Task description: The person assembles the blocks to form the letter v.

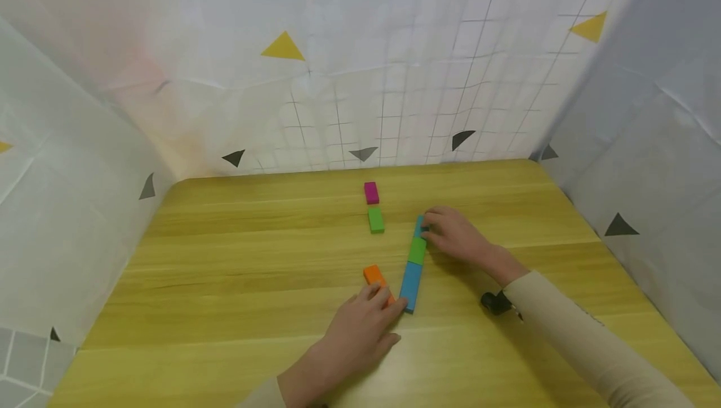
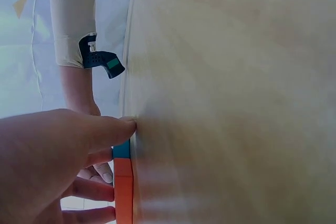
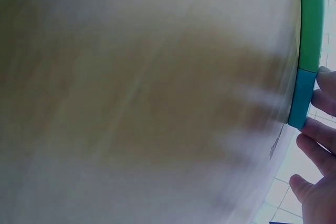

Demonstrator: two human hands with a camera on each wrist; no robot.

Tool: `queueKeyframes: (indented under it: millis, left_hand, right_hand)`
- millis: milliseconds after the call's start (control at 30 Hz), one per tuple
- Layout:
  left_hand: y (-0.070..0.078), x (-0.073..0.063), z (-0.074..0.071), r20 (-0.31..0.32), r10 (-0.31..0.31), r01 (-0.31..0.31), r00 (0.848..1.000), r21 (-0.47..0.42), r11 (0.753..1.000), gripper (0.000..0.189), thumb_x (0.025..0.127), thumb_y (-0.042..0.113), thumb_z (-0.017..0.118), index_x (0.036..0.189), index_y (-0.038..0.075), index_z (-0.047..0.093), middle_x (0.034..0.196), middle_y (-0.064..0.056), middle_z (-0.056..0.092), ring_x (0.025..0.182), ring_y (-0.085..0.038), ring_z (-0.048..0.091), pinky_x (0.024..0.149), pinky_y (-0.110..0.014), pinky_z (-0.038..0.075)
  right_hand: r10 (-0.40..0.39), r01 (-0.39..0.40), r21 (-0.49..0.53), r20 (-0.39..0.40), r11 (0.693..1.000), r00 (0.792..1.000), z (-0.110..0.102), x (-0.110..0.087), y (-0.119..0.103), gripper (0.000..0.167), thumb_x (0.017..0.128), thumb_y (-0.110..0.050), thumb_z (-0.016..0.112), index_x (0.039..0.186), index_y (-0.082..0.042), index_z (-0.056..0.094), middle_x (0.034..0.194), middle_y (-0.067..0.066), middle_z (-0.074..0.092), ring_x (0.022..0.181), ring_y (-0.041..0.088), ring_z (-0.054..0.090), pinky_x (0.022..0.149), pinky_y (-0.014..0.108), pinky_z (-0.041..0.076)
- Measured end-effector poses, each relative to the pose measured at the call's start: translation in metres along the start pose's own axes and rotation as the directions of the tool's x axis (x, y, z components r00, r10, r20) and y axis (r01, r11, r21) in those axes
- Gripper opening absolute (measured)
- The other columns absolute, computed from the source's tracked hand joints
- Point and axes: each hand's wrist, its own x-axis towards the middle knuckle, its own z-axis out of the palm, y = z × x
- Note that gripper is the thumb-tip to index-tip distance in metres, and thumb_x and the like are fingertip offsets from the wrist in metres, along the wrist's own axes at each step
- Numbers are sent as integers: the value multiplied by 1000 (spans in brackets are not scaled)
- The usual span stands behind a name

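Note:
A far blue block (image 1: 418,226), a green block (image 1: 417,250) and a near blue block (image 1: 411,286) lie end to end in a slanting row. The right hand (image 1: 455,234) grips the far blue block between thumb and fingers, which partly cover it. At the row's near end, a fingertip of the left hand (image 1: 355,333) touches the near blue block. Its other fingers rest against an orange block (image 1: 374,275), partly hidden beneath them, while the thumb stays apart. The left wrist view shows those fingertips on the side of the orange block (image 2: 124,192).
Farther back on the wooden table (image 1: 225,251) lie a second green block (image 1: 375,220) and a magenta block (image 1: 371,193). White sheets (image 1: 349,107) with triangles and grid lines enclose the back and sides. A dark device (image 1: 496,302) hangs under the right wrist.

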Motion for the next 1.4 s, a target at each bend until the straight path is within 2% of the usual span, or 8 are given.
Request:
queueKeyframes:
  millis: [333,500,733,967,1233,1400]
  left_hand:
    - [-3,1,-1,-27,14,-14,1000,-6,1000,55,91,48,66,140,28,54,114,2,61,120,-23,56,92,-34,55]
    - [-8,5,-1,-32,-10,7,999,-91,996,53,91,46,66,140,28,54,111,5,60,114,-19,55,87,-32,55]
    - [-13,8,-4,-18,-54,49,998,-206,977,49,95,43,62,141,29,54,119,6,62,109,-15,54,80,-30,54]
    - [-16,10,-3,-63,-48,34,997,-198,980,46,94,41,65,137,28,58,115,7,63,105,-13,56,76,-26,53]
    - [-19,12,-1,-62,-63,49,996,-210,977,45,92,38,69,134,29,59,118,7,60,107,-12,55,69,-23,52]
    - [-19,12,-1,-65,-65,50,996,-204,978,42,92,37,70,132,29,60,117,7,61,107,-12,55,70,-24,52]
  right_hand:
    - [34,-34,38,22,999,999,4,0,3,11,89,-14,73,98,-8,70,108,9,68,102,26,63,89,45,54]
    - [36,-38,56,21,998,999,4,2,5,10,90,-13,72,98,-8,70,108,10,67,102,26,63,90,45,54]
    - [63,-65,81,29,995,998,3,2,5,11,90,-13,71,100,-7,70,109,9,66,104,27,62,92,46,53]
    - [64,-67,91,40,994,997,2,2,4,14,90,-14,72,102,-6,71,108,9,66,102,26,62,90,45,53]
    - [57,-60,100,33,993,998,3,3,4,14,90,-13,72,103,-6,72,108,9,66,101,25,63,90,44,53]
    - [66,-70,107,33,992,997,2,2,4,14,91,-13,71,103,-6,72,109,9,66,102,26,62,90,45,53]
